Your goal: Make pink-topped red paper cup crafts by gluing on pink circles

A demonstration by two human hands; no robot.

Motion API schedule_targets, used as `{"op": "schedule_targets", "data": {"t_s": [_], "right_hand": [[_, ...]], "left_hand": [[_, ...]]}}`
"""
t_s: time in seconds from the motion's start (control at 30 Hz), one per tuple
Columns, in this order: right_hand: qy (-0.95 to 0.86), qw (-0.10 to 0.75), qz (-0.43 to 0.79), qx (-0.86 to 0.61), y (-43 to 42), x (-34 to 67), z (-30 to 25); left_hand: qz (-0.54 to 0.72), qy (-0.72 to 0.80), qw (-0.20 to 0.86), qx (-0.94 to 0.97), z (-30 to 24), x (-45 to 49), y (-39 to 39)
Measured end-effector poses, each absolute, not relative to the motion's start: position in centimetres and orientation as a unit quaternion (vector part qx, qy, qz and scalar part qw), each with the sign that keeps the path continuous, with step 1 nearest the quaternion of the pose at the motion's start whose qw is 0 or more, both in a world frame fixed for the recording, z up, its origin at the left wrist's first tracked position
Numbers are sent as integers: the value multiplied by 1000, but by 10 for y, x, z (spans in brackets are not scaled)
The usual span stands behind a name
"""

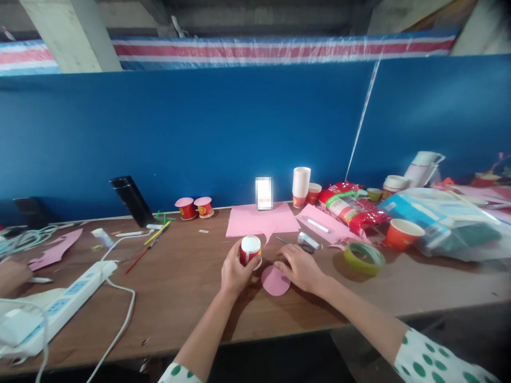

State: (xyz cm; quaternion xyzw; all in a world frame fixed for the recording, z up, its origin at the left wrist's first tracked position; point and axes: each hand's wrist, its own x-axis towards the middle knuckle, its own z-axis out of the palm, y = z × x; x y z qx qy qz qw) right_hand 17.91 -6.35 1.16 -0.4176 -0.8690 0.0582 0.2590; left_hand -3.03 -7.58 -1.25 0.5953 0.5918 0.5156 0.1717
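Observation:
My left hand (235,274) is wrapped round a small red paper cup (247,258) with a white top, held upright just above or on the table. A flat pink paper disc (275,282) lies on the table to the cup's right. Over the disc's upper right edge rests my right hand (299,266), fingers apart and bent, their tips touching the paper. Partly hidden behind that hand are scissors (306,248). Beyond them lies a clear-and-white glue stick (308,240). Two finished-looking red cups, one a red cup with a pink disc top (186,209), stand at the back.
Pink paper sheets (255,219) lie ahead, under a bright phone screen (264,192). At right are yellow-green tape (364,259), an orange cup (404,234), stacked cups (301,186) and a red packet (351,205). A power strip (75,298) with cables and another person's hand (14,276) are left.

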Motion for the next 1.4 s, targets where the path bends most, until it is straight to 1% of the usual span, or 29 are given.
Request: {"op": "schedule_targets", "data": {"t_s": [0.07,0.27,0.4,0.5,0.7,0.83,0.93,0.97,1.03,1.13,1.17,1.23,1.3,1.4], "right_hand": [[-887,247,68,-384,-72,179,9],[-923,161,122,-329,-99,185,4],[-929,157,150,-298,-110,192,7],[-913,199,171,-312,-111,195,5],[-815,359,261,-373,-99,190,0],[-787,404,298,-360,-95,186,8],[-784,413,293,-359,-97,185,15],[-786,416,283,-359,-98,185,17],[-796,421,254,-354,-100,183,22],[-821,421,203,-330,-104,177,28],[-830,417,189,-318,-105,175,30],[-850,405,169,-291,-108,171,33],[-871,386,160,-259,-108,170,35],[-876,392,147,-241,-107,175,37]], "left_hand": [[507,595,157,604,-14,-32,-75],[492,590,145,623,-16,-32,-73],[466,592,168,636,-11,-29,-75],[467,590,193,630,-8,-28,-76],[481,581,221,618,-15,-28,-76],[543,567,172,595,-10,-36,-74],[622,582,106,513,8,-43,-80],[638,591,100,482,16,-44,-85],[612,590,169,498,30,-41,-97],[511,545,321,582,41,-25,-118],[499,524,366,585,41,-19,-123],[493,482,451,567,37,-8,-131],[504,468,519,507,30,-3,-134],[551,453,566,412,27,-8,-136]]}}
